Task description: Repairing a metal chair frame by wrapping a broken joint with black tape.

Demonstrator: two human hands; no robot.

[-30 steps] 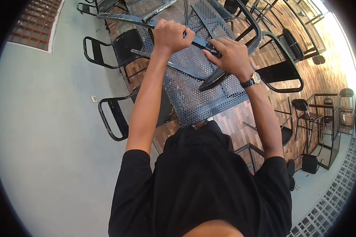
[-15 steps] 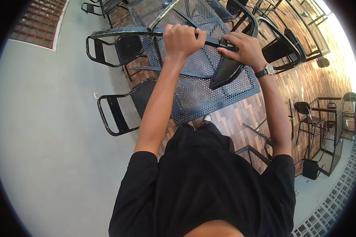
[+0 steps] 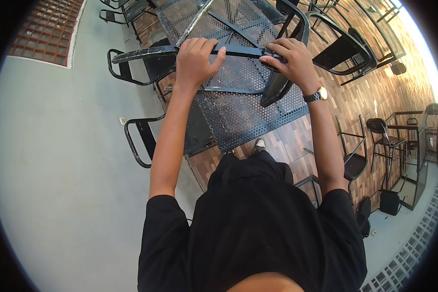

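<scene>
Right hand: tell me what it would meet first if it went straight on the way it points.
Probably the left hand: the right hand points left along the dark metal bar both hands grip. Depth is unclear.

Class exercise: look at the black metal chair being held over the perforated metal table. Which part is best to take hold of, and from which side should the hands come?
Grip the chair's top frame bar, hands spread apart, coming from above. The bar is long, narrow and lies roughly level over the mesh table, so fingers wrap it fully. The left hand and right hand already grasp it this way.
</scene>
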